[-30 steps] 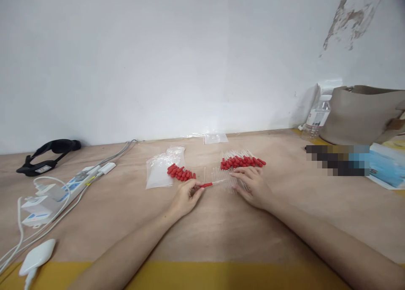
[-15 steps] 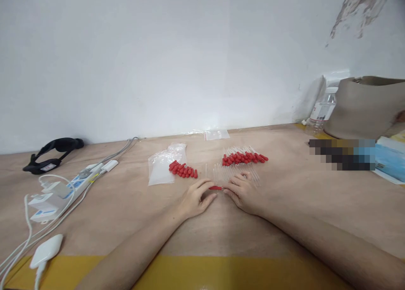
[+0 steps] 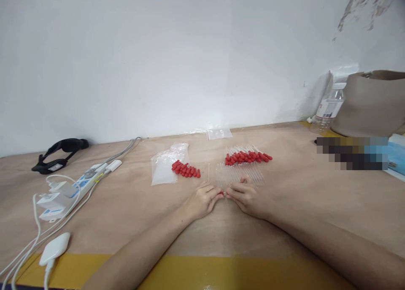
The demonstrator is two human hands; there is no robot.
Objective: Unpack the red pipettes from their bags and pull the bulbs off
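Observation:
My left hand [image 3: 205, 199] pinches a red rubber bulb [image 3: 221, 193], and only a sliver of it shows between the fingertips. Opposite it, my right hand [image 3: 246, 196] closes on a thin clear tube [image 3: 225, 193] whose end meets the bulb; most of the tube is hidden by the fingers. Just beyond my right hand lies a row of clear tubes [image 3: 237, 172]. Farther back is a row of droppers with red bulbs [image 3: 248, 156] and pale stems. Loose red bulbs [image 3: 186, 170] are heaped to the left, and a single clear tube [image 3: 209, 172] lies between.
Clear plastic bags [image 3: 163, 172] lie under and beside the loose bulbs, and another bag [image 3: 219, 133] is near the wall. Left are a power strip [image 3: 85, 180] with chargers and cables, and a black strap [image 3: 60, 155]. A bottle [image 3: 330, 106] and grey-brown bag [image 3: 370, 104] stand right.
My hands have drawn closer together. My left fingers now cover most of the red bulb, which showed fully before. The view has shifted slightly.

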